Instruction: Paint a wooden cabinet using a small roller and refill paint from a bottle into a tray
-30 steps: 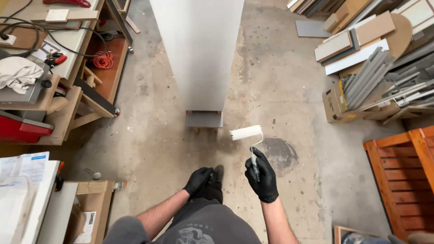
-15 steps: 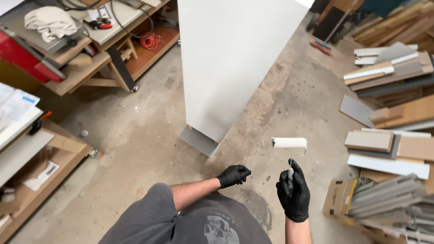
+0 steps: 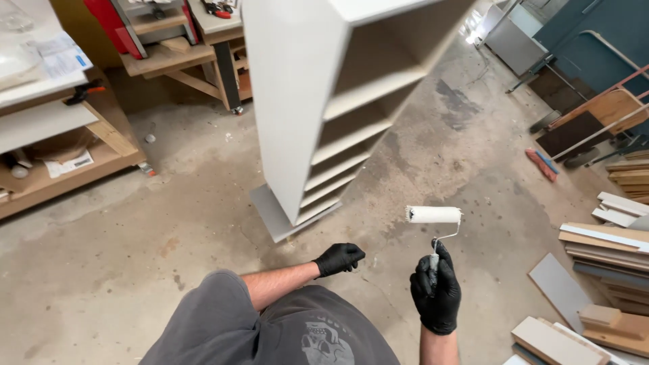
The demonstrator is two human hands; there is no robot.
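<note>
— Paint roller (image 3: 434, 215) where?
— Held up in front of the torso, right of centre, over the bare concrete floor (image 3: 169, 223). Gripped in the right hand (image 3: 437, 289), black glove wrapped tight round the grey handle.
— Pointing which way?
— Handle near upright, wire frame rising to the white sleeve. Sleeve's long axis lying level, left to right, open end toward the left.
— Left hand (image 3: 339, 258)?
— Gloved too, fingers loosely curled, holding nothing, hanging just left of the roller and well apart from it.
— Changed since half a second back?
— View swung round: then only a flat white side of the cabinet showing, now the tall white shelf unit (image 3: 324, 101) seen from its open front, shelves visible, standing on a grey base board (image 3: 270, 216). Roller higher and closer to the hand's line than before; left hand in much the same spot.
— Packages, papers?
— White printed sheet with a blue patch on the workbench (image 3: 40, 81) top left, another pale label lying on its lower shelf. Stacked boards (image 3: 608, 250) far right.
</note>
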